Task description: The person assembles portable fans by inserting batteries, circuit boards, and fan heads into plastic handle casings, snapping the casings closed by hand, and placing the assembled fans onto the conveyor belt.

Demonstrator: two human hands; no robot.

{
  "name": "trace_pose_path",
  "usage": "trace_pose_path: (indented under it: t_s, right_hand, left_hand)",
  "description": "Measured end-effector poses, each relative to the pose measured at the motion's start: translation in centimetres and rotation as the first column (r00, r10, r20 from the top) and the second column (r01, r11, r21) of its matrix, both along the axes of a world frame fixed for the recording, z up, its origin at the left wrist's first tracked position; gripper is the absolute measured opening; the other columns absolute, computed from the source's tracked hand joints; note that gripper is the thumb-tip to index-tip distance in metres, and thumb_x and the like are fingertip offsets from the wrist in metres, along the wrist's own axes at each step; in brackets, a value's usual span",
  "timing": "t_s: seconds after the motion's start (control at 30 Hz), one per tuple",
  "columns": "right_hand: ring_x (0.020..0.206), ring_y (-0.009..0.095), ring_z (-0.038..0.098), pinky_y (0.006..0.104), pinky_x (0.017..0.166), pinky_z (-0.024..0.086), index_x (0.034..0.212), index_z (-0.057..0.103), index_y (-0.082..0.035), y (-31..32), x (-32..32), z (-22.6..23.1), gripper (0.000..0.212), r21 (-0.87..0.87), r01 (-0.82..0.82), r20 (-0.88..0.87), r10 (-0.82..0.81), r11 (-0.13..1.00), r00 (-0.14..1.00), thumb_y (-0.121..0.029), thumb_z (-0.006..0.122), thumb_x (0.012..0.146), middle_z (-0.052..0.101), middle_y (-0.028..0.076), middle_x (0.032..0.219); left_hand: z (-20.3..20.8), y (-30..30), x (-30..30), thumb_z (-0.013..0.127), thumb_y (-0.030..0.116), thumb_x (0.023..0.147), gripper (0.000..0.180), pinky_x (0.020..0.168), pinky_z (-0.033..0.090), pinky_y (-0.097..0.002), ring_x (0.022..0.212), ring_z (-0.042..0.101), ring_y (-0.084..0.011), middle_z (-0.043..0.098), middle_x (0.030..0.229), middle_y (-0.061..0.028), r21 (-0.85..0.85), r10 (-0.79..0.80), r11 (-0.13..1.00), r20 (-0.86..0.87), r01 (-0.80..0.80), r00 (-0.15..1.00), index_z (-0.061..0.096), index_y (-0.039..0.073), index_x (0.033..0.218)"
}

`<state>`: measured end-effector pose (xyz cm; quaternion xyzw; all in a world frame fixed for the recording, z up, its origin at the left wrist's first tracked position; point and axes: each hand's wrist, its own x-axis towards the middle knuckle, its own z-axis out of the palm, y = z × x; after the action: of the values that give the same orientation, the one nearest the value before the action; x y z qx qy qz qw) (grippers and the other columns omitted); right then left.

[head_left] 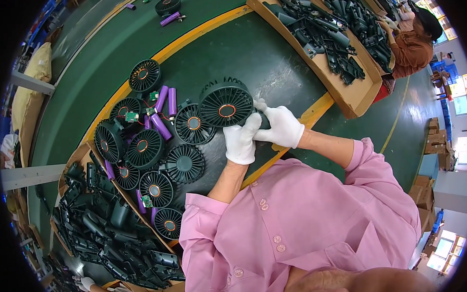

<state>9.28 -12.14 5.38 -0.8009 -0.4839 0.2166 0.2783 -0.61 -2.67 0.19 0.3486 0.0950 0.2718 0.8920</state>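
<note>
A dark green handheld fan with a round slatted head (226, 102) and a copper-coloured ring at its centre is held over the table. Near its lower edge, my left hand (242, 141), in a white glove, is closed round the neck end. My right hand (282, 127), gloved alike, closes on the short dark part to the right of the head, its fingertips meeting the left ones. The gloves hide most of that part. Just left of the held fan lies another fan head (193, 123), with a flat-backed one (183, 163) below it.
More fan heads (146, 149), purple cylindrical batteries (161, 127) and small green circuit boards (132, 116) lie wired together on the left. Dark plastic shells fill a cardboard box (363, 97) at upper right and another at lower left. Beyond the right box, a person in brown (414, 52) works.
</note>
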Motion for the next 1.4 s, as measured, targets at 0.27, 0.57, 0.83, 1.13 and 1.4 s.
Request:
trace_pose_path:
  t_s: [0.27,0.57,0.83,1.13,1.4]
  right_hand:
    - [0.079,0.04,0.065,0.0437,0.074,0.052,0.136,0.044,-0.008,0.1,0.0,0.6,0.073,0.002,0.004,-0.041,-0.004,1.0,0.999,-0.045,0.067,0.077,0.066,0.024,0.083]
    - [0.08,0.038,0.066,0.0393,0.074,0.052,0.138,0.037,0.0,-1.0,-0.1,2.7,0.076,-0.021,-0.089,-0.17,0.084,0.996,0.982,-0.029,0.071,0.077,0.065,0.024,0.087]
    - [0.076,0.039,0.066,0.0417,0.07,0.053,0.133,0.042,-0.001,0.4,-0.9,-0.5,0.071,0.054,0.019,0.019,-0.02,0.998,1.0,-0.032,0.072,0.077,0.065,0.024,0.082]
    - [0.06,0.036,0.062,0.0436,0.058,0.051,0.14,0.038,-0.015,-0.7,-0.4,1.6,0.066,0.123,-0.162,0.216,0.133,0.979,0.967,-0.046,0.06,0.086,0.062,0.015,0.068]
    - [0.07,0.039,0.064,0.0415,0.063,0.052,0.139,0.038,-0.003,-0.6,-1.0,0.6,0.065,0.08,-0.024,-0.025,0.027,0.997,0.999,-0.032,0.06,0.085,0.062,0.024,0.073]
  left_hand:
    - [-0.4,1.1,0.1,0.073,0.018,0.083,0.041,0.1,0.045,-0.0434,0.116,0.055,-0.0298,0.062,0.11,-0.014,-0.009,-0.108,0.994,0.044,0.108,0.993,0.054,0.002,0.115]
    - [0.3,1.6,-0.5,0.073,0.023,0.083,0.045,0.103,0.042,-0.0443,0.121,0.051,-0.032,0.052,0.127,-0.0254,-0.081,-0.282,0.952,0.149,0.296,0.948,0.053,0.002,0.118]
    - [0.1,0.7,-0.3,0.068,0.014,0.086,0.044,0.1,0.045,-0.0431,0.117,0.054,-0.0324,0.053,0.126,-0.0261,0.097,-0.033,0.995,-0.02,0.034,0.999,0.047,0.002,0.123]
    - [-0.1,2.4,-1.0,0.069,0.027,0.086,0.046,0.104,0.04,-0.049,0.121,0.05,-0.0367,0.05,0.131,-0.0257,-0.034,-0.317,0.944,0.196,0.329,0.928,0.051,0.002,0.121]
    - [0.1,1.0,-0.6,0.063,0.012,0.089,0.032,0.095,0.048,-0.0419,0.109,0.059,-0.0305,0.058,0.12,-0.0229,-0.13,-0.132,0.983,-0.003,0.13,0.991,0.052,0.0,0.117]
